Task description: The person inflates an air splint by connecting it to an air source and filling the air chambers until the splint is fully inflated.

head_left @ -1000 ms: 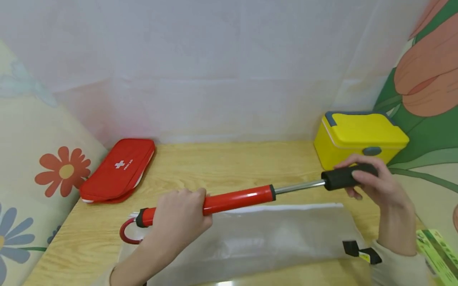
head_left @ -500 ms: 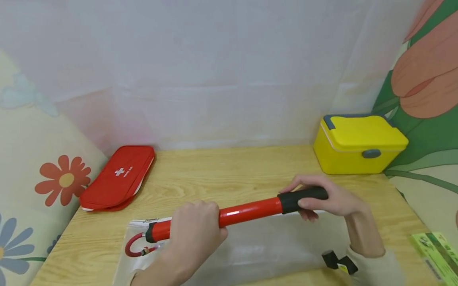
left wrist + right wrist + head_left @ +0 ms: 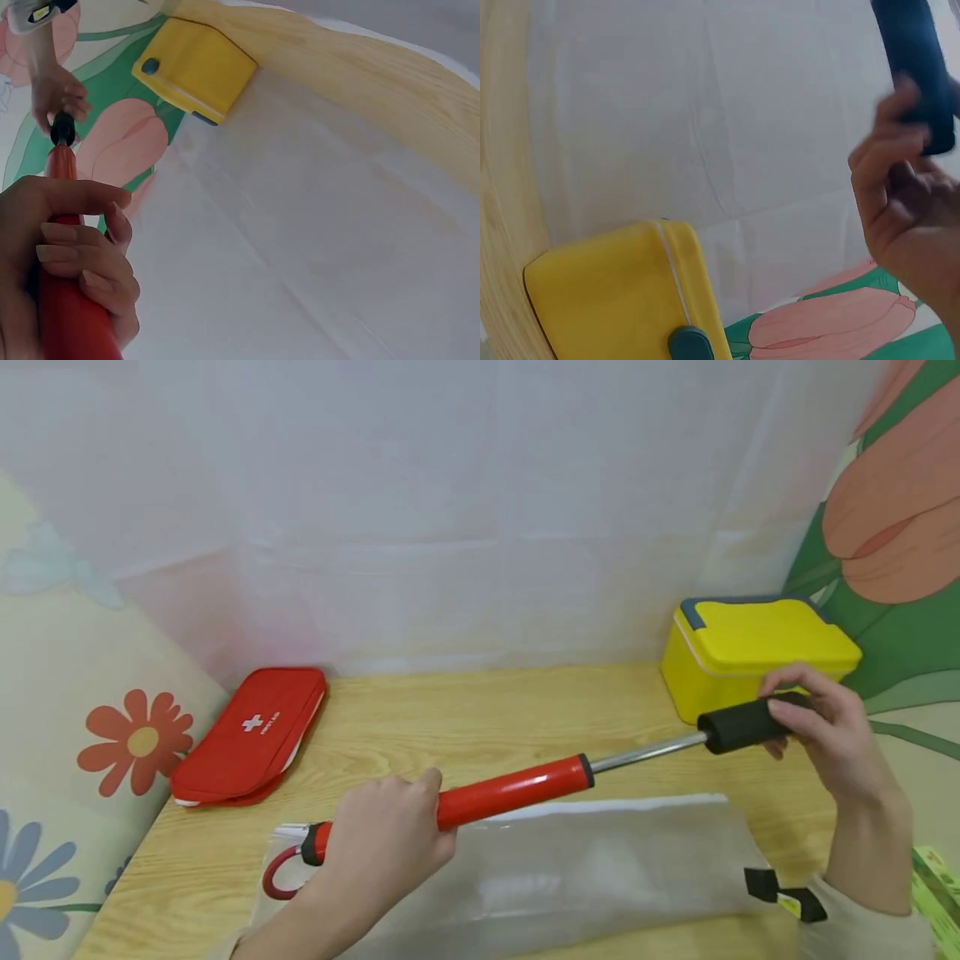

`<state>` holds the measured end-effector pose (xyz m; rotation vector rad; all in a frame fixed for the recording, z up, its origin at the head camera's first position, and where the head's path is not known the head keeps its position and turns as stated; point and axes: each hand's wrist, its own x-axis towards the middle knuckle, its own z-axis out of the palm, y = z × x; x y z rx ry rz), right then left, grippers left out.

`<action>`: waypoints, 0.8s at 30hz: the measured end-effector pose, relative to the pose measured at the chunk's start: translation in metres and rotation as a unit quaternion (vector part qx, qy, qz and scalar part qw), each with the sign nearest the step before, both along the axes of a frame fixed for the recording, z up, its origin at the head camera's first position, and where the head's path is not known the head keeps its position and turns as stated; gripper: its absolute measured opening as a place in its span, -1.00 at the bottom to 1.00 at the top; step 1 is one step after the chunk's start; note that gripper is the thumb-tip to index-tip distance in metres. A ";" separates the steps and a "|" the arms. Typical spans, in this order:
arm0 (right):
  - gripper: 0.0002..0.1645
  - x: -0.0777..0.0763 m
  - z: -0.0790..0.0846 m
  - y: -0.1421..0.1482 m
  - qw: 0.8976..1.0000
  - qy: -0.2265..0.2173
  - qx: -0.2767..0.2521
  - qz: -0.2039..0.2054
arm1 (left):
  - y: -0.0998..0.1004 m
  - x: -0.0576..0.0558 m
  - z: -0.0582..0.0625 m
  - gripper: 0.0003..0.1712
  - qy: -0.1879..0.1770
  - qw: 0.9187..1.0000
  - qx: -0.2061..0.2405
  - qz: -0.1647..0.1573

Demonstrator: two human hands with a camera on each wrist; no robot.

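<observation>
A: Where to find the red pump (image 3: 555,776)?
B: In mid-air, held aslant over the see-through pouch (image 3: 585,860) on the table (image 3: 480,718).

A: Held how?
B: At the red barrel (image 3: 487,800), by the left hand (image 3: 382,827), wrapped right round. At the black handle (image 3: 742,725), by the right hand (image 3: 836,731), pinching with thumb and fingers. In between, bare metal rod (image 3: 652,751).

A: Heavy?
B: Probably light to moderate, judging from the slim tube. Stiff along its length; expect give only at the red hose (image 3: 267,877), curled at the left end.

A: Slippery?
B: Glossy barrel, so likely slick: best to use a full wrap. Matte handle, probably grippier.

A: Fragile?
B: Doubtful. Avoid gripping the rod, though: smooth, maybe bendable under side load. Avoid tugging the hose, too.
</observation>
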<state>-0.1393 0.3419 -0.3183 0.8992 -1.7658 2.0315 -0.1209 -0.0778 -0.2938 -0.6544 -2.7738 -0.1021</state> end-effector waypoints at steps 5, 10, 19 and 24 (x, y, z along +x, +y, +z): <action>-0.60 -0.002 -0.002 0.014 0.994 0.038 0.072 0.067 | 0.003 0.003 -0.005 -0.78 0.016 1.000 -0.007 -0.018; -0.44 -0.017 -0.008 -0.010 0.985 0.036 0.106 0.130 | 0.009 0.005 0.000 -0.76 -0.007 1.000 -0.026 -0.005; -0.36 -0.032 -0.021 -0.065 0.973 0.029 0.145 0.180 | 0.020 0.006 0.000 -0.79 -0.018 0.999 -0.028 0.015; -0.42 -0.023 -0.017 -0.076 0.974 0.017 0.175 0.142 | 0.016 0.000 -0.003 -0.77 0.000 0.999 -0.037 -0.005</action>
